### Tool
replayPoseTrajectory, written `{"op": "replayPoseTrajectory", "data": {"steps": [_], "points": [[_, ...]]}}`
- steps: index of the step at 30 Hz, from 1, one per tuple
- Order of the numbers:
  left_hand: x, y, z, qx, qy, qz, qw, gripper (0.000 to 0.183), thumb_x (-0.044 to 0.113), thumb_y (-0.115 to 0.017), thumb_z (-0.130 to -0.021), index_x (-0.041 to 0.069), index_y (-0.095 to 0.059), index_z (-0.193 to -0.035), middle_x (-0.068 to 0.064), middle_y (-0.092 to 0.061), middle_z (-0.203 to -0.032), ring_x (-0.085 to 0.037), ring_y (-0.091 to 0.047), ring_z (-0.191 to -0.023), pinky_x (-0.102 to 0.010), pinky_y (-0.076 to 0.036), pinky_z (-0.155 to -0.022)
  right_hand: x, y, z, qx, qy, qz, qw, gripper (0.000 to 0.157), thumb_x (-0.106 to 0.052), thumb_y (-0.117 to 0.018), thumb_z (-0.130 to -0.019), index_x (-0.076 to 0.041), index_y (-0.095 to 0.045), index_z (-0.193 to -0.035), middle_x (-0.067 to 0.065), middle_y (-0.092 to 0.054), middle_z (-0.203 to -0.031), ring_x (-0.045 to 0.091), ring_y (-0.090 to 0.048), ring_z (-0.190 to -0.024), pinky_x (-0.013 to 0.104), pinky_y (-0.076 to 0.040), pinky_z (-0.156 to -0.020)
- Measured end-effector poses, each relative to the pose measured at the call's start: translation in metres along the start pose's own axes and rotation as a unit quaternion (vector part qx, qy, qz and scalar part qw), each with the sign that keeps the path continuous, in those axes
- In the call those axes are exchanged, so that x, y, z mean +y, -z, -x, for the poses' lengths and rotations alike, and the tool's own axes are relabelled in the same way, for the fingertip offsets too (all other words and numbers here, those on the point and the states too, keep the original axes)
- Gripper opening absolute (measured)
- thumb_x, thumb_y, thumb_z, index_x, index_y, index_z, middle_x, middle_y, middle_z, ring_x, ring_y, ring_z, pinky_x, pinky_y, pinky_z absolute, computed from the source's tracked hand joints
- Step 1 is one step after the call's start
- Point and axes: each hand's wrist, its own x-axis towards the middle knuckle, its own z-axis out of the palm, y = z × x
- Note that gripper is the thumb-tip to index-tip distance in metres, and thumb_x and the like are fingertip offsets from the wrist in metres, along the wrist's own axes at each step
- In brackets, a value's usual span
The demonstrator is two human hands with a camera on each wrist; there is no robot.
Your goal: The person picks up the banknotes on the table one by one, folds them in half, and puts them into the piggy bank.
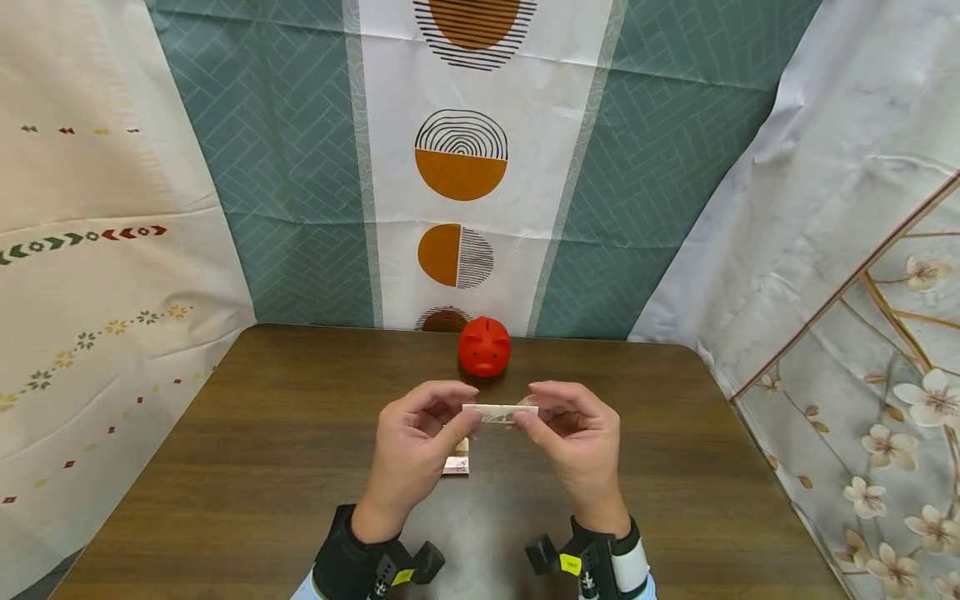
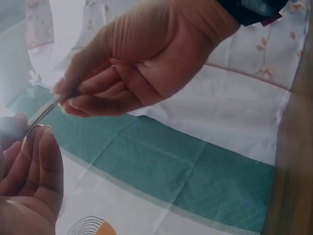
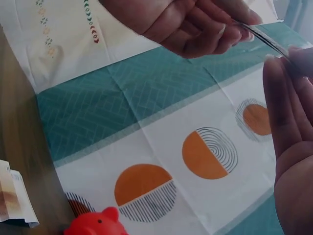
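Observation:
Both hands hold a pale, narrow folded banknote (image 1: 497, 413) level above the table, one at each end. My left hand (image 1: 412, 446) pinches its left end between thumb and fingers. My right hand (image 1: 577, 442) pinches the right end the same way. Seen nearly edge-on in the left wrist view, the banknote (image 2: 44, 113) is a thin strip of layers; in the right wrist view the strip (image 3: 266, 40) also looks thin. Just beyond the hands stands a red piggy bank (image 1: 484, 350) with a slot on top.
More folded paper money (image 1: 456, 464), with a pinkish edge, lies on the brown wooden table (image 1: 315, 400), partly hidden under my left hand. Patterned cloths (image 1: 300, 167) hang behind the table and at both sides. Each wrist wears a black strap with a camera.

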Motion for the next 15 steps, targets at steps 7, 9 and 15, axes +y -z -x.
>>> {"op": "replayPoseTrajectory", "data": {"steps": [7, 9, 15], "points": [[-0.0026, -0.0008, -0.0014, 0.003, -0.016, 0.02, 0.9997, 0.014, -0.011, -0.073, -0.086, -0.002, -0.074, -0.097, -0.016, -0.072, -0.086, -0.019, -0.068, -0.072, -0.029, -0.062, -0.069, -0.0021, 0.0007, -0.0007, -0.009, -0.043, 0.01, 0.999, 0.014, 0.017, -0.069, -0.087, 0.01, -0.071, -0.099, 0.003, -0.075, -0.091, 0.018, -0.072, -0.07, 0.033, -0.063, -0.067], [-0.0029, -0.0009, -0.0017, 0.006, -0.024, 0.017, 0.9996, 0.015, -0.011, -0.074, -0.085, -0.002, -0.075, -0.097, -0.016, -0.073, -0.089, -0.019, -0.069, -0.075, -0.027, -0.062, -0.072, -0.0023, 0.0009, -0.0011, -0.015, -0.055, 0.014, 0.998, 0.013, 0.015, -0.068, -0.088, 0.01, -0.071, -0.099, 0.004, -0.074, -0.091, 0.019, -0.072, -0.072, 0.033, -0.063, -0.069], [-0.0021, -0.0012, -0.0007, 0.014, -0.038, -0.001, 0.9992, 0.013, -0.009, -0.076, -0.085, -0.001, -0.075, -0.095, -0.016, -0.072, -0.086, -0.014, -0.068, -0.078, -0.025, -0.061, -0.076, -0.0021, 0.0013, -0.0006, -0.026, -0.044, 0.041, 0.998, 0.019, 0.015, -0.067, -0.088, 0.002, -0.073, -0.1, 0.006, -0.072, -0.09, 0.019, -0.071, -0.074, 0.031, -0.062, -0.071]]}}
